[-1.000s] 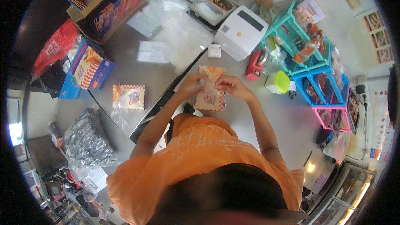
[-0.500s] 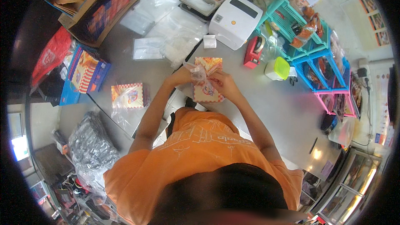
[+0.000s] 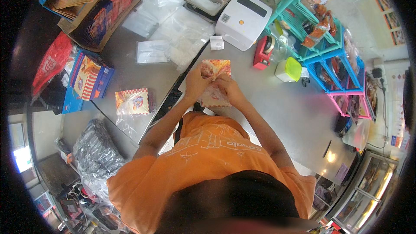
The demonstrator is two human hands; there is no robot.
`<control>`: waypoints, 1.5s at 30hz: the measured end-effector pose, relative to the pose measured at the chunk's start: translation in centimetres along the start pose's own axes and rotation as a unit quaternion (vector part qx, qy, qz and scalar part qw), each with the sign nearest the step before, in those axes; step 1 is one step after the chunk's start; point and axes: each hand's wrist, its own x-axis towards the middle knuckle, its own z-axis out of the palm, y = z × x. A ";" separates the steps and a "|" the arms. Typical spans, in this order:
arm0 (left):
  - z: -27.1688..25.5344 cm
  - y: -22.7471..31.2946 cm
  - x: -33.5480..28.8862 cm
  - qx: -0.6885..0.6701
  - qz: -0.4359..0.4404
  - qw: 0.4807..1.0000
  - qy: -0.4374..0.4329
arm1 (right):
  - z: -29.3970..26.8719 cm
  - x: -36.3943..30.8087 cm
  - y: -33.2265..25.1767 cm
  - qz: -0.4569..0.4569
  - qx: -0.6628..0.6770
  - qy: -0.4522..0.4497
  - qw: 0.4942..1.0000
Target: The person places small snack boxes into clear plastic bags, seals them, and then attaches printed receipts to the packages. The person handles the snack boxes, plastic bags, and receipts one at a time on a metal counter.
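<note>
A printed cardboard food box (image 3: 222, 66) with a checked border lies on the metal table in front of me, wrapped in a clear plastic bag (image 3: 211, 94). Over the box's left side, my left hand (image 3: 196, 82) is closed, its fingers pinching the gathered plastic. My right hand (image 3: 228, 88) is closed on the plastic from the right, its fingertips close to the left ones. The hands partly cover the box and the bag's gathered top. To the left lies a similar checked box (image 3: 139, 99), with clear plastic around it.
A white label printer (image 3: 243, 19), red tape dispenser (image 3: 262, 54) and green-lidded container (image 3: 289, 69) stand beyond. Stacked coloured baskets (image 3: 329, 71) line the right. Clear plastic bags (image 3: 169, 21) lie at the far left, near a blue carton (image 3: 89, 78) and flat boxes (image 3: 99, 17).
The left hand has turned more upright and its fingers have drawn in the plastic bunch that stood out above the box. The right hand has shifted slightly left.
</note>
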 end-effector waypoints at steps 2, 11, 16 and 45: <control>1.0 -0.3 -1.6 -0.022 0.008 0.999 0.042 | 0.7 -0.1 0.3 0.181 0.220 0.056 0.957; 2.4 -0.3 -3.3 -0.074 0.034 0.988 0.130 | 2.4 0.4 -1.2 0.292 0.170 0.151 0.929; 2.6 -0.4 -3.4 -0.080 0.036 0.987 0.132 | 1.6 0.9 -1.9 0.251 0.106 0.146 0.951; 3.0 -1.3 -3.6 0.002 0.130 0.979 0.157 | 1.4 0.6 -1.8 0.264 0.094 0.115 0.953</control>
